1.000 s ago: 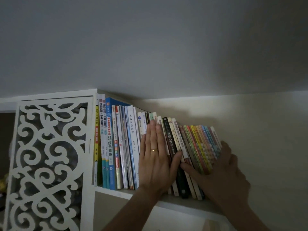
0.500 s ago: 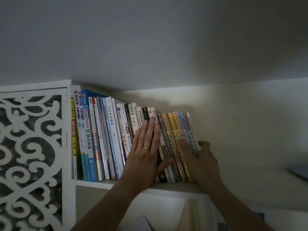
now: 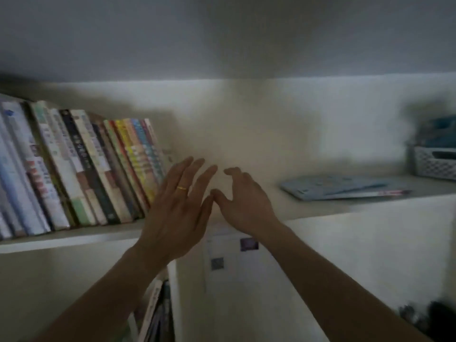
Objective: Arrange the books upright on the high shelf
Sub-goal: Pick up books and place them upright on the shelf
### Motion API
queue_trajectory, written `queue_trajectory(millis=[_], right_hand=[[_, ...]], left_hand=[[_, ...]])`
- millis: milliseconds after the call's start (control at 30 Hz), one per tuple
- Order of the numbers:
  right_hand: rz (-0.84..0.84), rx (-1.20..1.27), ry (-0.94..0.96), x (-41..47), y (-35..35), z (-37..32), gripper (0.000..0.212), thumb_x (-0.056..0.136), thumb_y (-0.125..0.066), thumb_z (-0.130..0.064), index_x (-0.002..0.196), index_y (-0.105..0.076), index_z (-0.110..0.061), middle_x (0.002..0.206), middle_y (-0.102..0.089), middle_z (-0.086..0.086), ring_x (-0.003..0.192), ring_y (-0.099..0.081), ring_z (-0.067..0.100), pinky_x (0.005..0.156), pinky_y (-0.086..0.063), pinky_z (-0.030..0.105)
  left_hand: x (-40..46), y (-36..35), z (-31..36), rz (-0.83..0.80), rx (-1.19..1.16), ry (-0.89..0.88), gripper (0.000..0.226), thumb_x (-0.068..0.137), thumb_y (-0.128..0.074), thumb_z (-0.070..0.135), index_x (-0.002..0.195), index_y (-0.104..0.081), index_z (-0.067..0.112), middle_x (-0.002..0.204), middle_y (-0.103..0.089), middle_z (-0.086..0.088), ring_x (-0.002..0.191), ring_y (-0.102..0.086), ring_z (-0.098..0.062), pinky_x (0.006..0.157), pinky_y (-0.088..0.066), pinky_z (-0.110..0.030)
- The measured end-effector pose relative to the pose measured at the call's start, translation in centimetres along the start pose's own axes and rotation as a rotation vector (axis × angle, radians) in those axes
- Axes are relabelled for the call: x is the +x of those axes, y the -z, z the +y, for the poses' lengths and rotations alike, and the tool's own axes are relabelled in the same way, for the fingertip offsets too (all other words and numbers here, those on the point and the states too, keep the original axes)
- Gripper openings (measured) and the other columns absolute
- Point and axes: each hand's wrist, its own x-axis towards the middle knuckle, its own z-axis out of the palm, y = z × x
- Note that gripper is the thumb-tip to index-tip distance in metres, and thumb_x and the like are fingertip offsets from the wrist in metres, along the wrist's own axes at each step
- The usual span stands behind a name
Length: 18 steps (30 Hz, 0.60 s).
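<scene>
A row of books [image 3: 81, 169] stands on the high shelf [image 3: 74, 239] at the left, leaning slightly leftward. My left hand [image 3: 177, 208], with a gold ring, is raised just right of the row's last book, fingers straight and holding nothing. My right hand [image 3: 243, 201] hovers beside it to the right, fingers loosely curled, also holding nothing. Further right, a few thin blue books [image 3: 343, 187] lie flat on the shelf. The view is blurred.
A white lattice basket [image 3: 434, 164] with dark teal contents sits at the far right of the shelf. More books [image 3: 158, 309] stand in a lower compartment beneath my left forearm. The ceiling is close above the shelf.
Both hands have come off the row of books and moved right. The view has swung right, bringing the flat books and the basket into sight.
</scene>
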Motion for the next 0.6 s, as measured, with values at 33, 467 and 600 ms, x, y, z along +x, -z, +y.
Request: queue_trajectory(millis=[33,467,600], right_hand=[[0.039,-0.066,0.026,-0.4,1.5,2.1,0.051,0.1,-0.054,-0.042,0.145,-0.043,-0.021,0.139,-0.051,0.007,0.129,-0.049,0.028,0.103,-0.043,0.04],[-0.001,-0.342,-0.513,-0.6,24.1,25.8,0.107,0.073,-0.056,-0.087,0.152,-0.038,-0.018,0.156,-0.043,0.011,0.139,-0.045,0.033,0.113,-0.038,0.048],[-0.292,-0.282,-0.463,1.1,24.4,29.1,0.114,0.053,-0.068,-0.094,0.145,-0.045,-0.03,0.149,-0.05,-0.009,0.125,-0.055,0.02,0.105,-0.047,0.04]], left_hand=[[1.1,-1.1,1.7,-0.036,-0.07,-0.024,0.051,0.106,-0.042,0.035,0.152,-0.044,0.012,0.155,-0.044,-0.013,0.147,-0.035,-0.032,0.119,-0.03,-0.051],[16.3,-12.7,16.5,-0.665,-0.455,0.185,0.081,0.07,-0.052,0.092,0.141,-0.041,0.053,0.135,-0.052,0.01,0.126,-0.051,-0.018,0.104,-0.047,-0.043],[16.1,-14.1,16.4,-0.661,-0.395,0.284,0.083,0.067,-0.048,0.096,0.134,-0.052,0.046,0.127,-0.054,0.007,0.121,-0.051,-0.019,0.101,-0.048,-0.041]])
